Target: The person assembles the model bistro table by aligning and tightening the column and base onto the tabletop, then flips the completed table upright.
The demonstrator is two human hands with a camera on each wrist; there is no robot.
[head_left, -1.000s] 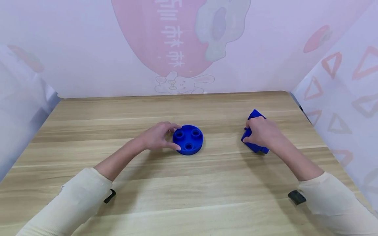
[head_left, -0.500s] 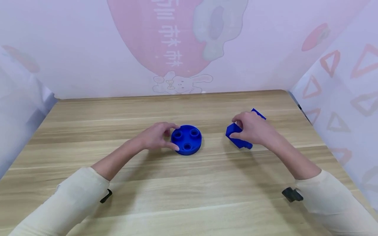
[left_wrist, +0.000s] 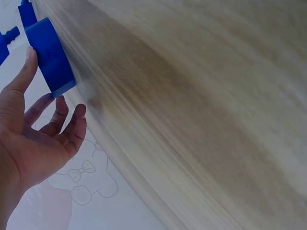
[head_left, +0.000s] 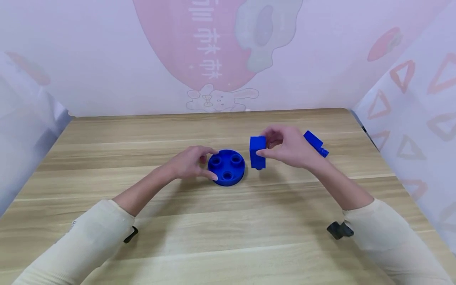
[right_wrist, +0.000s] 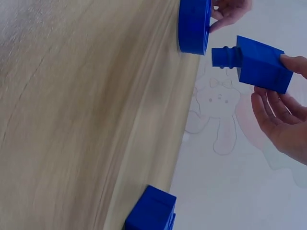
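Observation:
A round blue base with several raised sockets lies on the wooden table in the head view. My left hand pinches its left edge between thumb and fingers; the left wrist view shows the thumb against the base's side. My right hand holds a rectangular blue block upright, just right of the base and above the table. From the block's lower end a ribbed peg sticks out, seen in the right wrist view. A second blue block with a similar peg lies behind my right hand.
The wooden table ends at the back against a pale printed wall with a bunny drawing. Another pale wall stands on the right side.
My right hand has lifted the block off the table, moved it left towards the base and turned it peg-down. The other block has come into fuller view. My left hand stays at the base.

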